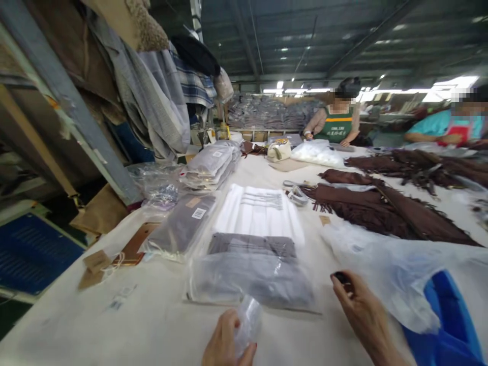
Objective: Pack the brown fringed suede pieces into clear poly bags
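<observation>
My left hand [224, 339] is closed on a crumpled piece of clear plastic [247, 320] at the near edge of the table. Just beyond it lies a flat clear plastic bag [251, 279], with folded grey cloth [253, 245] partly inside. White fabric with grey stripes [263, 211] extends from behind the cloth. To the right, my right hand [362, 310] is curled around a small black object [343, 278] at its fingertips; its exact kind is not clear. The hand is above the table, beside a translucent plastic sheet [366, 249].
Bagged grey garments [179, 223] and a taller bagged stack [211, 162] stand left, near brown tags [95, 264]. Brown fringed textiles [351, 203] lie right. A blue bin [450, 310] is at near right. Two people work across the table; clothes [152, 91] hang upper left.
</observation>
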Demonstrator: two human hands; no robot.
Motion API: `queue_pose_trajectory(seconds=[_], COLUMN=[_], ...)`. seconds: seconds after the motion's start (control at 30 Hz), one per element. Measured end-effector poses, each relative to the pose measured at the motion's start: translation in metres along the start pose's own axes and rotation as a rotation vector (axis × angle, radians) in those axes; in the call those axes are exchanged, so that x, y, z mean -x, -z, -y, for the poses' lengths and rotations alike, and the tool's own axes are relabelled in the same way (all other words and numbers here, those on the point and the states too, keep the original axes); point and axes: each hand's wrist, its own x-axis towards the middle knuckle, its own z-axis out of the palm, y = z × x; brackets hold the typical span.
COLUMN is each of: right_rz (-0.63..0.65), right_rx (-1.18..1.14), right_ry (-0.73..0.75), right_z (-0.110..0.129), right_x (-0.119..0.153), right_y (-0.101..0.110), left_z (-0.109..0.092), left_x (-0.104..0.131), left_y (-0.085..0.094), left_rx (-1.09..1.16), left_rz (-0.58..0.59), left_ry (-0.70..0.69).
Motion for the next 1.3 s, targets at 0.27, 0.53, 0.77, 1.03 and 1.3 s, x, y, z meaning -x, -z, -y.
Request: queue_pose_trajectory(seconds=[0.27, 0.53, 0.77, 1.03, 1.3], right_rz=[-0.134, 0.099, 0.214, 0.613, 0.712], right_rx=[0.254, -0.325, 0.01, -0.179, -0.712], right_ry=[0.13, 0.477, 1.063, 0.798, 0.444], right_z=[-0.015, 0.063, 0.093, 0.111, 0.102], right_x=[0.043, 0.142, 0.119, 0.09, 0.12], right_y=[0.004, -0.042, -0.07, -0.034, -0.048], left_z=[-0.02, 0.007, 0.039, 0.06, -0.007], left_x=[-0.005, -0.002, 0.0, 0.002, 0.004], left_y=[0.025, 0.05, 0.066, 0.081, 0.069], left_rx=[0.044, -0.005, -0.423, -0.147, 0.57], left_rz=[0.256, 0.043, 0.127, -0.048, 0.339], left_ry=[0.171, 0.062, -0.112, -0.281, 0.1])
